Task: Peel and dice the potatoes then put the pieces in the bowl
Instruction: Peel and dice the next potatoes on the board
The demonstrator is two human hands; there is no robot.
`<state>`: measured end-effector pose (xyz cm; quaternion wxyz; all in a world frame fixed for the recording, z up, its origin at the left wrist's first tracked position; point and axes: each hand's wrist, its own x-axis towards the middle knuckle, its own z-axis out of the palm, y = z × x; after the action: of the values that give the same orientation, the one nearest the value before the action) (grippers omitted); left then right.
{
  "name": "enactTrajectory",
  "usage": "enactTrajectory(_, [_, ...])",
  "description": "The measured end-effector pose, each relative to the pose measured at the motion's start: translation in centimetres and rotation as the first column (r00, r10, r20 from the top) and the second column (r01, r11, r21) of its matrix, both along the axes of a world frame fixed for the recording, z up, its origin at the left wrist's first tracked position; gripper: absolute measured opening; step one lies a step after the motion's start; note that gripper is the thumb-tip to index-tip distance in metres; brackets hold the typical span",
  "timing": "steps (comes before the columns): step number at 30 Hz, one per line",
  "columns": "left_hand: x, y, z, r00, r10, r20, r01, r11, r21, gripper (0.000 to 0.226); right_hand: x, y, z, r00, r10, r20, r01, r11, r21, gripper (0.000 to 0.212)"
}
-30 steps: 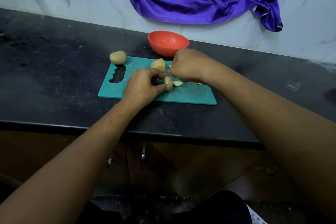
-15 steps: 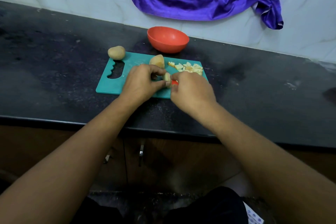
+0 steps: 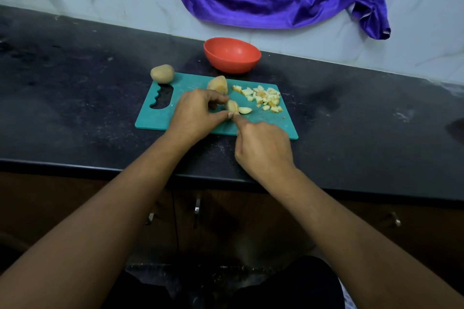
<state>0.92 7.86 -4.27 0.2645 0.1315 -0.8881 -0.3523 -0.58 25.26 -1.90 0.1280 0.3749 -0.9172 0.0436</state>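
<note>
Right hand (image 3: 263, 148) has pulled back from the far side of the board to its near edge. Its fingers are curled with the index tip reaching the cut; any knife is hidden, so I can't tell what it grips. Just left of it, the left hand (image 3: 198, 113) still pinches the potato piece (image 3: 232, 106) on the cutting board (image 3: 160, 118), hands almost touching. A fresh slice (image 3: 244, 110) lies just beyond the right fingertip. The diced pile (image 3: 266, 99), now uncovered, sits further beyond the right hand. A potato half (image 3: 218, 85) is beyond the left hand and a whole potato (image 3: 162, 73) far-left of it. The bowl (image 3: 232, 55), farthest, looks empty. Dicing is mid-way and nothing has been transferred yet.
</note>
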Motion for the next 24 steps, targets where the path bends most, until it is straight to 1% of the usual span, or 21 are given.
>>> enactTrajectory(6, [0.1,0.3,0.2,1.000,0.016,0.009,-0.016,1.000,0.003,0.042,-0.4,0.3,0.6,0.999,0.004,0.033,-0.007,0.997,0.081,0.053])
enactTrajectory(8, [0.2,0.4,0.4,1.000,0.018,0.017,-0.018,1.000,0.008,0.042,-0.7,1.0,0.4,0.997,-0.021,0.069,0.021,1.000,0.000,0.048])
enactTrajectory(11, [0.2,0.5,0.5,0.999,0.025,0.030,-0.025,1.000,0.007,0.042,-1.8,1.9,0.3,0.970,-0.115,0.213,0.152,0.974,-0.165,0.042])
enactTrajectory(14, [0.3,0.5,0.5,0.999,0.025,0.039,-0.026,1.000,0.004,0.041,-2.8,1.8,0.7,0.920,-0.122,0.372,0.220,0.947,-0.234,0.038])
enactTrajectory(16, [0.2,0.5,0.4,0.999,0.027,0.037,-0.027,1.000,-0.002,0.042,-3.3,1.6,1.5,0.898,-0.103,0.427,0.237,0.932,-0.275,0.035])
enactTrajectory(19, [0.3,0.5,0.5,0.999,0.028,0.023,-0.028,1.000,-0.010,0.041,-3.9,0.7,3.3,0.915,-0.068,0.398,0.201,0.932,-0.302,0.032])
enactTrajectory(22, [0.2,0.5,0.4,1.000,0.015,0.015,-0.015,1.000,0.013,0.036,-3.8,-0.4,5.4,0.931,-0.047,0.362,0.140,0.962,-0.234,0.031])
enactTrajectory(24, [0.1,0.5,0.4,1.000,0.007,0.007,-0.007,1.000,0.031,0.036,-3.5,-0.8,6.3,0.940,-0.049,0.338,0.114,0.978,-0.175,0.032])
